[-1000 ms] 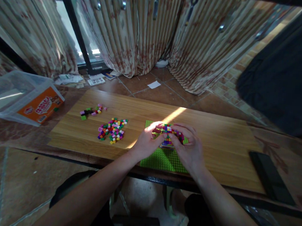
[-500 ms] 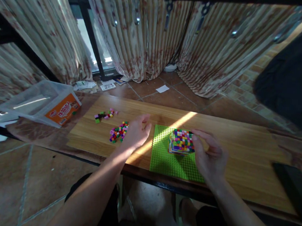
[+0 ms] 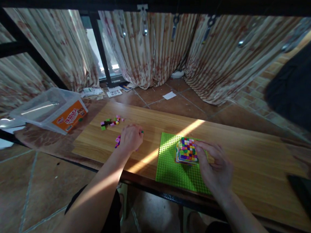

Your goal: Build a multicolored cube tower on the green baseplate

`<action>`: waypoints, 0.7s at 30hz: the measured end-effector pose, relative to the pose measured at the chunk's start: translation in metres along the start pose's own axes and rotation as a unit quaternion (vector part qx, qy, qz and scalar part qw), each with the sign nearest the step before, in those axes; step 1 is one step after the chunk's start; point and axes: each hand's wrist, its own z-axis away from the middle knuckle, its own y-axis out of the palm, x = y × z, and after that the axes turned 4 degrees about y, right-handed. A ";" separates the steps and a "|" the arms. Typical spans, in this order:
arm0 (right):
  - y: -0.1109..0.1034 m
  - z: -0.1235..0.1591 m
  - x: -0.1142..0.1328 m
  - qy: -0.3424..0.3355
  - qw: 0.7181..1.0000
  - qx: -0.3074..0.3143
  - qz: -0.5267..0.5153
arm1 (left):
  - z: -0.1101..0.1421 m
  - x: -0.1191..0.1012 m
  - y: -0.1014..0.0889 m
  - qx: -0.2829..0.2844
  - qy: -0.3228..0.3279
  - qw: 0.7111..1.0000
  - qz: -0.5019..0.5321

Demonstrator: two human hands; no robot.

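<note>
My left hand (image 3: 131, 138) is over a pile of small coloured building bricks (image 3: 118, 141) on the left of the table, hiding most of it. Its fingers are curled, and a small green brick (image 3: 142, 131) shows at the fingertips. A square block of stacked multicoloured bricks (image 3: 187, 150) sits on the green studded baseplate (image 3: 169, 175). At the block's right side, my right hand (image 3: 217, 166) has its thumb and forefinger closed on the upper edge. Its other fingers are bent, and the palm hides the baseplate's right part.
Farther back on the wooden table (image 3: 150, 119) lies a smaller group of bricks (image 3: 108, 123). Left of it stands a clear plastic bin (image 3: 34, 116) with an orange label. A dark flat object (image 3: 304, 193) lies at the right. A black metal bar (image 3: 164, 4) crosses above.
My left hand has moved left from beside the baseplate onto the brick pile, and its fingers have curled. My right hand stays at the block. The view has tilted slightly up.
</note>
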 end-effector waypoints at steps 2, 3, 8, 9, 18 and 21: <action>0.001 0.001 -0.001 0.000 1.000 0.004 -0.003 | 0.000 -0.005 0.003 -0.002 0.003 1.000 -0.028; 0.002 0.001 -0.002 0.001 1.000 0.005 -0.006 | 0.000 -0.008 0.004 -0.005 0.004 0.999 -0.042; 0.002 0.001 -0.001 0.001 1.000 0.005 -0.010 | 0.000 -0.013 0.009 -0.011 0.008 0.998 -0.053; 0.001 0.000 -0.001 0.000 1.000 0.005 -0.006 | 0.000 -0.013 0.009 -0.013 0.010 0.999 -0.048; 0.000 -0.003 0.004 0.004 0.999 -0.022 -0.027 | -0.005 -0.025 0.003 -0.070 0.024 0.919 0.386; 0.001 -0.005 0.007 0.004 0.999 -0.032 -0.044 | 0.002 -0.044 -0.005 -0.016 -0.023 0.784 0.620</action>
